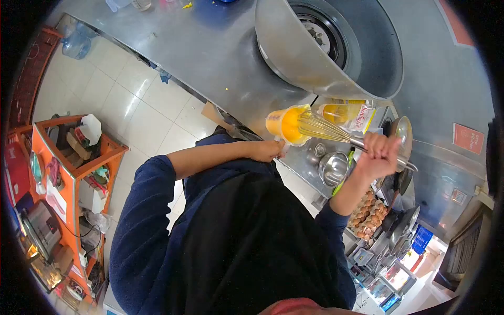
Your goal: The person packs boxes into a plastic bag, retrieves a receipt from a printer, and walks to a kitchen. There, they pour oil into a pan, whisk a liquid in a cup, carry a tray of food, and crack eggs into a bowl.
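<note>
My right hand [378, 155] is wrapped round the metal handle of a balloon whisk [328, 129]. The whisk's wires reach into the mouth of a jug-like container [274, 122] coated with yellow mixture, with more yellow inside. At the near side of the container, the fingers of my left hand [269, 150] are closed on its handle, which is mostly hidden. The container is tilted, its mouth facing the whisk. Beside it are a clear bottle of yellow liquid [334, 113] and a steel bowl [333, 169].
A large metal drum [310, 65] with a dark ring inside stands on the steel counter [205, 47]. Brown eggs in trays [366, 215] and pans [403, 137] sit to the right. An orange shelf unit [58, 168] and a water bottle [76, 46] are on the left.
</note>
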`<state>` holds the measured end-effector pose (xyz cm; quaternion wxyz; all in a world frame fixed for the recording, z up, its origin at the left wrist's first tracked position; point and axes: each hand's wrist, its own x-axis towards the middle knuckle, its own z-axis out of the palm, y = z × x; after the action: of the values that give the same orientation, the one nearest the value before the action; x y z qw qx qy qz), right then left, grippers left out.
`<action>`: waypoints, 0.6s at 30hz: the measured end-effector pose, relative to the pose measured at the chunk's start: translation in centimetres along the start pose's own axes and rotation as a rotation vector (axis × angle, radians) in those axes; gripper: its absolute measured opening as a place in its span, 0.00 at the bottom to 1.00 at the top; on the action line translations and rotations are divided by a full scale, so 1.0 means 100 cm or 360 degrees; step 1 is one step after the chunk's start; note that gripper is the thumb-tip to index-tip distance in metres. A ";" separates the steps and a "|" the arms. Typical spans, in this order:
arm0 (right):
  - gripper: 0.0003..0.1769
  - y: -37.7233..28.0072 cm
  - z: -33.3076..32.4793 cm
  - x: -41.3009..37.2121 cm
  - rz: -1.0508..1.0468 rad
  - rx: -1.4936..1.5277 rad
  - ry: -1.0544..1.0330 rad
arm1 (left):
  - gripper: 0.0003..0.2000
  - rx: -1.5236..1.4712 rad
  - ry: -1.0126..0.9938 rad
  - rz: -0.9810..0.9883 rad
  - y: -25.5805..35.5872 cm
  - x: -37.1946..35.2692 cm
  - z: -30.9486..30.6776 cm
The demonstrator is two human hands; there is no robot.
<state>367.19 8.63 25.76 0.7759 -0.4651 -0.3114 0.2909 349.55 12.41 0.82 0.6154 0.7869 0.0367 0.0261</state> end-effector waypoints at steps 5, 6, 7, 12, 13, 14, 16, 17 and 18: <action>0.23 -0.021 0.014 -0.007 -0.0114 0.0092 -0.0246 | 0.12 -0.0035 -0.0028 0.0000 -0.004 0.002 0.002; 0.23 -0.011 0.010 -0.008 -0.0100 0.0054 -0.0271 | 0.12 -0.0034 -0.0031 0.0000 -0.002 0.002 0.001; 0.23 0.002 0.006 -0.008 -0.0086 0.0018 -0.0299 | 0.10 -0.0030 -0.0012 0.0027 -0.001 0.000 0.000; 0.23 0.113 -0.017 -0.018 -0.0004 -0.0248 0.0125 | 0.10 0.0094 -0.0070 -0.0021 0.002 -0.001 -0.003; 0.23 0.138 -0.027 -0.021 -0.0006 -0.0244 0.0127 | 0.10 0.0035 -0.0039 -0.0018 0.000 0.000 -0.001; 0.23 0.162 -0.038 -0.023 0.0171 -0.0134 0.0210 | 0.11 -0.0022 -0.0011 -0.0011 -0.003 0.001 0.001; 0.23 0.159 -0.042 -0.019 0.0463 0.0006 0.0442 | 0.12 0.0001 -0.0016 0.0009 -0.014 0.005 0.008; 0.23 0.145 -0.043 -0.012 0.0460 0.0016 0.0437 | 0.12 0.0016 -0.0016 0.0020 -0.016 0.005 0.007; 0.23 0.128 -0.047 -0.006 0.0377 0.0103 0.0527 | 0.12 0.0017 -0.0021 0.0014 -0.018 0.004 0.007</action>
<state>368.29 10.77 12.31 0.7914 -0.5148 -0.1132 0.3097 350.00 12.24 -1.11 0.6114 0.7904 0.0294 0.0233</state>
